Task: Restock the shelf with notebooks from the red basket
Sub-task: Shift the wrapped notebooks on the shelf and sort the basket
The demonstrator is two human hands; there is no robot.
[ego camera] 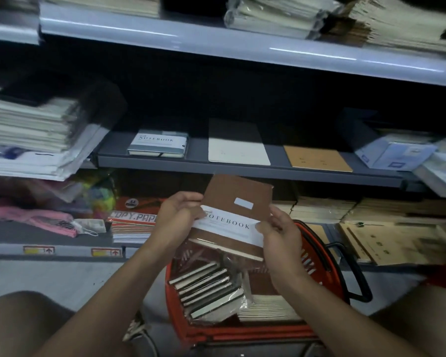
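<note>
Fingers (191,202) of both hands curled round brown notebook (238,202) — above red basket (317,238).

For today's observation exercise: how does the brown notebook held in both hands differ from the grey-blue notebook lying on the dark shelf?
The brown notebook is held tilted above the red basket by the left hand and right hand; the grey-blue notebook lies flat, untouched, on the dark shelf. Their covers differ: brown against grey-blue. Both carry a white band printed NOTEBOOK.
</note>
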